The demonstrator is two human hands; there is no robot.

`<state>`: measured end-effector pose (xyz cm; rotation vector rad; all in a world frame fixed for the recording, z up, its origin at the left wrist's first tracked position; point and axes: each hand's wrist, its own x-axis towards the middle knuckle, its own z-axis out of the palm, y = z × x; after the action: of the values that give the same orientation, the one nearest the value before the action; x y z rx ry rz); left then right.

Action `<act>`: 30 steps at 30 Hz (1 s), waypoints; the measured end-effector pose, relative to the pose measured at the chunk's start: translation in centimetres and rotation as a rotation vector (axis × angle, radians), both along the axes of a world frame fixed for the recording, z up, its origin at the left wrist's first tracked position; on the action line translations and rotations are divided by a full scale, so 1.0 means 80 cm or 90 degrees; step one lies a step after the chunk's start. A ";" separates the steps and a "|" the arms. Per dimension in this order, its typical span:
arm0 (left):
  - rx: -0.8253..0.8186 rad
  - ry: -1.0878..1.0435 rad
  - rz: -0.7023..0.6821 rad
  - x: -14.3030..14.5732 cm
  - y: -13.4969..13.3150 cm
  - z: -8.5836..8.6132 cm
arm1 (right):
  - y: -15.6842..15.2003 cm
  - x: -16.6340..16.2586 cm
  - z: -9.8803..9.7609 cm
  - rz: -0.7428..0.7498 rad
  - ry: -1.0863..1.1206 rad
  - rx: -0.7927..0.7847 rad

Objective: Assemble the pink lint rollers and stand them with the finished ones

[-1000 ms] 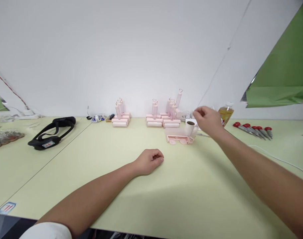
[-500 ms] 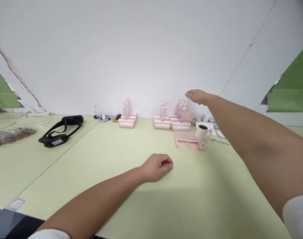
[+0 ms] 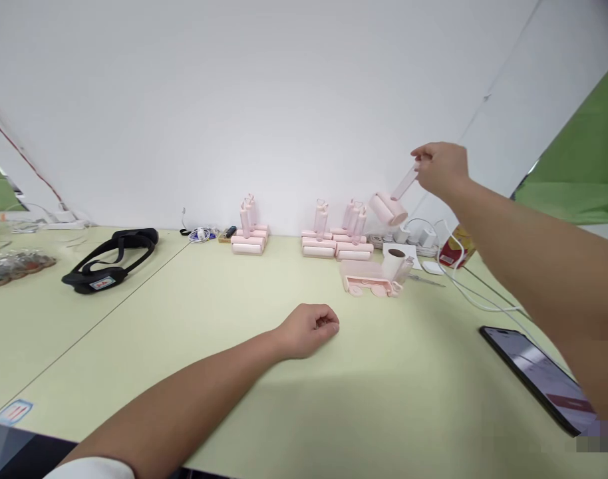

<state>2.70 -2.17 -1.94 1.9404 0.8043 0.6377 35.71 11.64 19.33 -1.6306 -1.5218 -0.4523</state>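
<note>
My right hand (image 3: 441,169) is raised above the table's far side, pinching the handle of a pink lint roller (image 3: 390,206) that hangs tilted in the air, roll end down-left. Below it lies a pink roller case (image 3: 366,278) with a bare paper roll (image 3: 396,261) standing at its right end. Stacks of pink lint rollers (image 3: 334,234) and a smaller stack (image 3: 248,229) line the wall. My left hand (image 3: 308,328) rests on the pale green table (image 3: 194,346) in a loose fist, holding nothing that I can see.
A black headset (image 3: 107,258) lies at the left, with a bag of small items (image 3: 7,265) beyond it. A phone (image 3: 538,376) lies at the right near a white cable (image 3: 476,299), chargers (image 3: 416,236) and a bottle (image 3: 456,247).
My right hand reached to the pink stacks at the wall and has lifted one lint roller up and to the right. The left hand stayed put. The view shifted a little.
</note>
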 end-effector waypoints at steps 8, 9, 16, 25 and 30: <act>-0.240 -0.275 -0.003 0.012 0.008 0.018 | -0.129 -0.089 -0.047 0.253 0.348 0.202; -0.254 -0.309 -0.034 0.011 0.006 0.021 | -0.145 -0.107 -0.066 0.271 0.393 0.146; -0.359 -0.411 -0.036 0.006 -0.001 0.026 | -0.220 -0.169 -0.184 0.450 0.761 0.048; -0.359 -0.344 -0.013 0.004 0.004 0.033 | -0.232 -0.188 -0.244 0.552 0.873 -0.171; -0.336 -0.354 0.128 -0.008 0.031 0.042 | -0.228 -0.176 -0.234 0.523 0.937 -0.083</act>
<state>2.06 0.32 1.41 1.1351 0.7188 0.9228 21.65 -6.56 0.59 -0.7847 -0.8377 1.0937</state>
